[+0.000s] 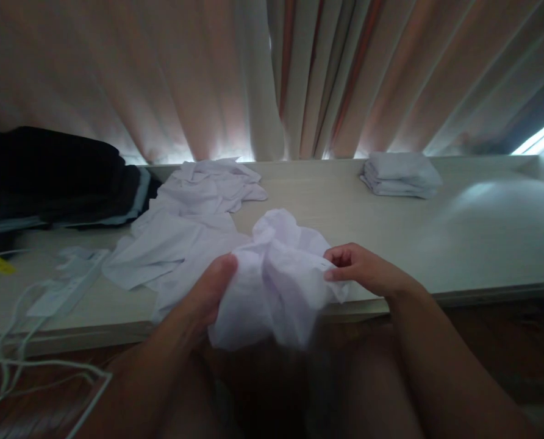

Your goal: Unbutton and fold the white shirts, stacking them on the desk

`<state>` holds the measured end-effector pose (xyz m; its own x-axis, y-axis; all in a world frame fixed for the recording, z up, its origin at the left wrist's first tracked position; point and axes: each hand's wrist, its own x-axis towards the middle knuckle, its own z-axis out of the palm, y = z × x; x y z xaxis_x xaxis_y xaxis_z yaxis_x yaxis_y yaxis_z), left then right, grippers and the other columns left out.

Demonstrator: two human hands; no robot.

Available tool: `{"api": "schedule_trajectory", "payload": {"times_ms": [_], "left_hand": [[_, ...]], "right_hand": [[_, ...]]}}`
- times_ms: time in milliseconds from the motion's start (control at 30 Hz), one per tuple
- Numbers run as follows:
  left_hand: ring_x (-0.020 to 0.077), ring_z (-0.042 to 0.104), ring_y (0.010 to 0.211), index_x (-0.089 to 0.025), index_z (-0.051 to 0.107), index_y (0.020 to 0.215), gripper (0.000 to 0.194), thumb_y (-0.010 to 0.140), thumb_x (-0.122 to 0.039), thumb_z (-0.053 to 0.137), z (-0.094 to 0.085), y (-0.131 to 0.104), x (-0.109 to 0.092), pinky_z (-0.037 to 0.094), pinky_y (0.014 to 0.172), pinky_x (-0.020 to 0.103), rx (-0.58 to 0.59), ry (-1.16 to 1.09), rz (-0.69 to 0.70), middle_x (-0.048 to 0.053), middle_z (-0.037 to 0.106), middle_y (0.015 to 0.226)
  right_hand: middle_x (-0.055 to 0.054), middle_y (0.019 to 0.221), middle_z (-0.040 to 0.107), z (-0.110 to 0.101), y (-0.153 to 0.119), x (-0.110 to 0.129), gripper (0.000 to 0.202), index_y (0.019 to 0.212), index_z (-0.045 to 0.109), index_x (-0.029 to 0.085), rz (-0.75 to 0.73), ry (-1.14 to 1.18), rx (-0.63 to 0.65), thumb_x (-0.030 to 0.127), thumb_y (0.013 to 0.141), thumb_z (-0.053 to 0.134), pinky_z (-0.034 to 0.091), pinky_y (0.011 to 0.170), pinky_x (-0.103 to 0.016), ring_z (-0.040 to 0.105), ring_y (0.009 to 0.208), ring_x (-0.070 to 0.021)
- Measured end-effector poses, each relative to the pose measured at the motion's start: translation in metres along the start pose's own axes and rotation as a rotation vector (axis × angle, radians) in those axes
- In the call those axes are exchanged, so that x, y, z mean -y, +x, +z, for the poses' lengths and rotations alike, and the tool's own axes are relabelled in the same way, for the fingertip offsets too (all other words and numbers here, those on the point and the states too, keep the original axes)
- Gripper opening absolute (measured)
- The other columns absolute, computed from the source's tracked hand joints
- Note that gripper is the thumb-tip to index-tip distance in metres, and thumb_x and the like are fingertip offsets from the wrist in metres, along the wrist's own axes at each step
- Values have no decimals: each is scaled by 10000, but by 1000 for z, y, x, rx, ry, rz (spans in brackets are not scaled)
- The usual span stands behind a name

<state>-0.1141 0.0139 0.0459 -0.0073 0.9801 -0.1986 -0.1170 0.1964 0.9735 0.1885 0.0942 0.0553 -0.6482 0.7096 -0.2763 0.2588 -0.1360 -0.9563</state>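
Currently a crumpled white garment [279, 277] is held up over the front edge of the pale table [436, 244], bunched and without any crease or fold line yet to be seen. It is gripped on one side by the left hand [205, 292], whose thumb is pressed into the cloth with the fingers hidden behind it, and pinched on the other side by the right hand [361, 268], whose fingertips are closed on a small edge of the fabric. Judged from this, the piece is only being opened out, so its folding is not yet begun. Just beyond it a loose heap of white clothes [189, 225] is spread on the table, unfolded, which suggests that most of the work is left. Well apart, near the curtain [272, 73], a small folded stack [400, 174] is set, apparently finished pieces. Dark clothing [57, 174] is piled at the far left, with white cables [34, 341] nearer the edge.
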Motion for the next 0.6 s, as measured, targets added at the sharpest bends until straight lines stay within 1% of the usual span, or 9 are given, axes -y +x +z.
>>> {"api": "schedule_trajectory", "payload": {"times_ms": [67, 133, 200, 267, 333, 433, 467, 533, 600], "left_hand": [[259, 712, 735, -154, 746, 1000, 459, 660, -455, 811, 3, -5, -5, 550, 630, 321, 84, -93, -14, 100, 770, 833], [243, 712, 742, -160, 750, 1001, 444, 614, -354, 847, 8, -9, -10, 553, 656, 309, 90, -94, -8, 83, 778, 876], [228, 706, 738, -158, 759, 971, 363, 661, -337, 819, 13, -11, -14, 550, 661, 297, 55, -28, 11, 68, 776, 857], [221, 693, 729, -155, 765, 920, 275, 733, -357, 761, 17, -9, -14, 542, 653, 291, 22, 63, 32, 60, 770, 822], [227, 683, 735, -153, 765, 871, 260, 795, -390, 692, 19, -7, -11, 538, 655, 296, -24, 164, 57, 64, 766, 805], [253, 684, 799, -171, 765, 844, 304, 845, -437, 617, 24, -6, -6, 538, 680, 305, -125, 283, 102, 68, 768, 818], [259, 686, 828, -179, 767, 859, 314, 856, -447, 603, 25, -7, -4, 540, 692, 304, -138, 298, 114, 66, 770, 831], [261, 688, 857, -187, 767, 897, 335, 873, -470, 590, 30, -9, -3, 543, 704, 301, -103, 293, 124, 61, 774, 859], [253, 686, 859, -182, 765, 937, 345, 864, -489, 625, 34, -11, -4, 546, 708, 296, -28, 275, 126, 60, 777, 894]], "right_hand": [[19, 724, 656, 18, -1, 4, 248, 816, 673, 168, -84, 161, -78, 333, 737, 840, 390, 562, -231, 558, 602, -111], [4, 797, 699, 39, -1, 9, 270, 907, 696, 190, -160, 252, -156, 326, 732, 851, 440, 588, -245, 608, 642, -129], [-13, 857, 727, 60, -2, 14, 264, 943, 721, 206, -220, 234, -226, 342, 749, 838, 486, 644, -273, 647, 708, -156], [-29, 880, 744, 78, -3, 16, 221, 925, 748, 211, -254, 154, -299, 369, 782, 807, 507, 695, -300, 666, 768, -183], [-41, 896, 755, 93, -4, 16, 210, 924, 766, 218, -260, 86, -380, 390, 804, 779, 518, 720, -320, 675, 802, -205], [-50, 928, 754, 108, -2, 12, 185, 926, 768, 227, -291, 43, -517, 382, 827, 751, 527, 721, -328, 675, 822, -214], [-52, 941, 750, 111, -1, 11, 165, 920, 767, 228, -312, 35, -548, 368, 838, 739, 529, 731, -329, 673, 839, -215], [-55, 967, 742, 115, 2, 9, 133, 910, 768, 230, -354, 30, -567, 340, 861, 713, 531, 769, -333, 667, 886, -218], [-59, 983, 732, 117, 4, 8, 120, 912, 773, 233, -389, 30, -563, 318, 875, 698, 528, 810, -339, 660, 933, -220]]}}
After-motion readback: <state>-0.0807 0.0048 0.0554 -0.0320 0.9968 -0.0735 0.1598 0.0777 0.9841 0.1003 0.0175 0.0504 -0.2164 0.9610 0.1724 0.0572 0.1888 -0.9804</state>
